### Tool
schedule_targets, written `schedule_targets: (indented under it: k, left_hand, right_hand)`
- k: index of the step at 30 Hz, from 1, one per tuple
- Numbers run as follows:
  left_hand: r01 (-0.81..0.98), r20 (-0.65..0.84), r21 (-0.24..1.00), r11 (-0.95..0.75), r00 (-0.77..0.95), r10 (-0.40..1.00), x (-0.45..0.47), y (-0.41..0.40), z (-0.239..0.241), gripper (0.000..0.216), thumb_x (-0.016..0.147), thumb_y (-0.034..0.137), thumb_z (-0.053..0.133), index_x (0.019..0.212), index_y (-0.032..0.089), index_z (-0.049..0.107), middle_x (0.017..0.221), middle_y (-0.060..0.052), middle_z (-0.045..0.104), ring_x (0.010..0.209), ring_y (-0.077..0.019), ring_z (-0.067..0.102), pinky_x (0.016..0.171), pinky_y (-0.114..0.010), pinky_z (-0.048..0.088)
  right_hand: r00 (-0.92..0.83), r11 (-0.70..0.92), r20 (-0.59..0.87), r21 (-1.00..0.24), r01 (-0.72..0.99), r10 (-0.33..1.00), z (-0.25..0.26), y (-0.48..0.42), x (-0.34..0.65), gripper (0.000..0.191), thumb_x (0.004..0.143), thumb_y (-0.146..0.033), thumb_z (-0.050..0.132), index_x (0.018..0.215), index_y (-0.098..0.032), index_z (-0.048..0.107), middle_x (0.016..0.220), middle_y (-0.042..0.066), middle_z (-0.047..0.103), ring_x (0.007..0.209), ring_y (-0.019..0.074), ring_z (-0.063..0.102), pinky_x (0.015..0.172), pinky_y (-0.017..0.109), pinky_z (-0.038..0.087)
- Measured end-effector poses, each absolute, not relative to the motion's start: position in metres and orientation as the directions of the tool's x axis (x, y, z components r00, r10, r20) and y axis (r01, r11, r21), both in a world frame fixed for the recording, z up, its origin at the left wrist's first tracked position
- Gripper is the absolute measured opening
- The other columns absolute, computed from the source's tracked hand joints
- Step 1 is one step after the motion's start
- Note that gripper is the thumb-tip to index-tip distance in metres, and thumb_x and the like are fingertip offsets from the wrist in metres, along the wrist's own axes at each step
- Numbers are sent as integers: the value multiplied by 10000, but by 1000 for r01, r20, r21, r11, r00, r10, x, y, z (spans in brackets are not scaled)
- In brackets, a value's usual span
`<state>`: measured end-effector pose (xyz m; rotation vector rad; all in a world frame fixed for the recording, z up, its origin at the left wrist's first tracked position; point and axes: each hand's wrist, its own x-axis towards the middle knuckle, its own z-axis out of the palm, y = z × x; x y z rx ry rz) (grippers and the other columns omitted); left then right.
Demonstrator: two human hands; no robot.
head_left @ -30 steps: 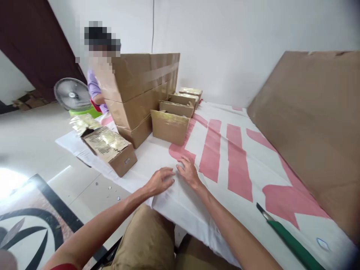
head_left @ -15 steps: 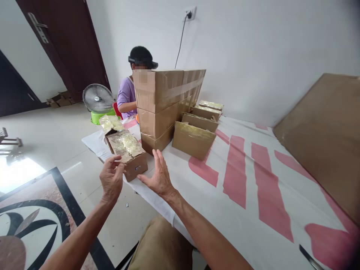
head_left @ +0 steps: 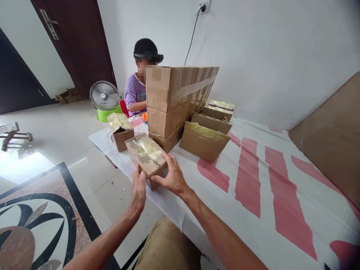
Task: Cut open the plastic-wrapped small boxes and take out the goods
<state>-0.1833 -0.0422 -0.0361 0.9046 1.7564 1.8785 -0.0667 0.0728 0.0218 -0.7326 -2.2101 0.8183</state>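
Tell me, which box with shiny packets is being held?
The nearest small box, at the sheet's edge: the left hand and right hand clasp its near end. The box behind it and the row beside the tall stack sit untouched.

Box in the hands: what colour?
Brown cardboard box; shows best in the head view.

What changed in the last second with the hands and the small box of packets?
Both hands left the white-and-red sheet and reached forward-left. The left-hand grip and right-hand grip now clasp the small open box of packets, drawn apart from the second small box. That box, the carton stack and the row of open boxes stayed put.
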Motion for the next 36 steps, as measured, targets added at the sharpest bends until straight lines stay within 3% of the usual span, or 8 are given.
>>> schedule_targets:
  k: [4, 8, 12, 15, 19, 27, 32, 36]
  left_hand:
    - [91, 108, 993, -74, -459, 882, -107, -87, -49, 676, 1051, 571, 453, 1660, 292, 364, 1769, -95, 285, 1617, -306, 314, 1256, -482, 403]
    - [290, 296, 930, -225, -230, 927, -95, -94, -34, 447, 1034, 452, 545, 1453, 336, 647, 1675, -95, 456, 1528, -309, 464, 1222, -504, 444]
    - [706, 618, 693, -147, -475, 627, -195, -38, 13, 254, 933, 291, 652, 1159, 261, 764, 1539, -128, 557, 1491, -349, 473, 1261, -618, 332]
    - [760, 649, 628, 164, -629, 428, -286, 7, 42, 279, 875, 182, 637, 1129, 172, 751, 1676, -157, 357, 1598, -410, 258, 1294, -654, 173]
    - [792, 632, 559, 244, -598, 493, -349, 34, 53, 347, 847, 173, 673, 1178, 77, 713, 1733, -183, 211, 1609, -484, 100, 1253, -702, 87]
    - [683, 453, 520, 513, -729, 513, -361, 44, 68, 417, 874, 230, 600, 1220, 27, 713, 1675, -268, 349, 1541, -495, 300, 1217, -689, 186]
    - [650, 352, 500, 573, -757, 551, -360, 43, 80, 434, 843, 258, 546, 1185, 70, 737, 1725, -236, 272, 1602, -398, 257, 1264, -553, 239]
    - [713, 363, 421, 560, -699, 617, -335, 35, 79, 412, 847, 340, 512, 1097, 118, 753, 1627, -211, 454, 1519, -417, 400, 1230, -595, 314]
  right_hand:
    - [-705, 644, 301, -711, 283, 642, 29, 84, 55, 973, 731, -578, 880, 1553, -270, 460, 1587, 166, 495, 1475, 395, 494, 1227, 568, 427]
    - [-659, 577, 172, -671, 466, 732, 41, 87, 183, 909, 810, -653, 789, 1585, -328, 440, 1574, 142, 561, 1378, 399, 611, 1109, 540, 559]
    - [-489, 548, 280, -599, 584, 826, 43, 74, 251, 824, 845, -700, 701, 1578, -410, 460, 1546, 120, 602, 1266, 435, 683, 989, 603, 622]
    - [-348, 522, 389, -624, 581, 853, 30, 57, 250, 858, 850, -724, 670, 1615, -441, 401, 1623, 132, 520, 1276, 465, 671, 939, 624, 640]
    - [-285, 504, 419, -657, 561, 862, 8, 34, 220, 1046, 828, -790, 672, 1689, -370, 252, 1696, 161, 403, 1353, 489, 615, 1049, 661, 580]
    - [-378, 511, 345, -609, 606, 859, 22, -2, 195, 1162, 824, -763, 737, 1717, -357, 113, 1790, 141, 169, 1609, 480, 252, 1234, 676, 385]
    - [-356, 436, 257, -629, 644, 898, 19, 0, 187, 1181, 828, -568, 840, 1708, -403, 70, 1809, 115, 74, 1649, 432, 138, 1252, 651, 367]
    - [-408, 469, 264, -678, 566, 874, 20, 15, 193, 1159, 812, -426, 863, 1702, -399, 121, 1806, 102, 100, 1659, 390, 130, 1286, 601, 326]
